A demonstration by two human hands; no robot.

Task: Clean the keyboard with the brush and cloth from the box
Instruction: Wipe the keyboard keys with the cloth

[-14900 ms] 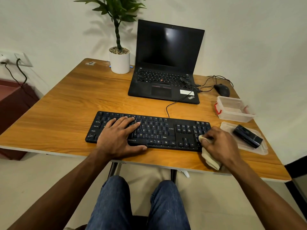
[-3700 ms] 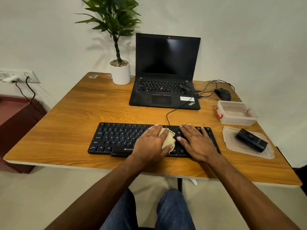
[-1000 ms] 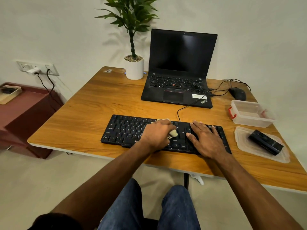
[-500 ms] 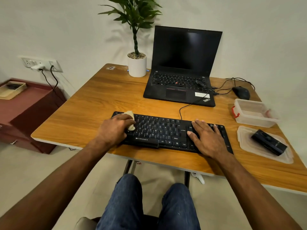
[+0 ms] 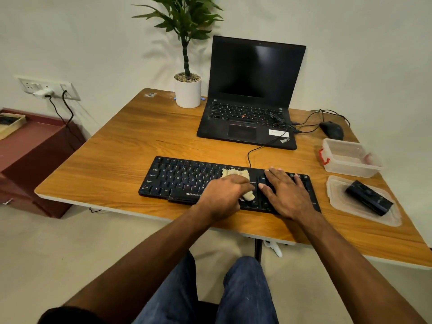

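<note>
Gripping a crumpled beige cloth (image 5: pixel 236 174) with curled fingers, the left hand (image 5: pixel 224 195) presses the flat black plastic keyboard (image 5: pixel 184 180); just right, the right hand (image 5: pixel 286 195) lies flat, fingers spread.

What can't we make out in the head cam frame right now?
- Keys under the left hand and cloth: covered.
- Right end of the keyboard: the right hand rests flat on it.
- Dust on the keys: too small.
- Brush bristles on the lid: not visible.
- Box right edge: blurred.
</note>
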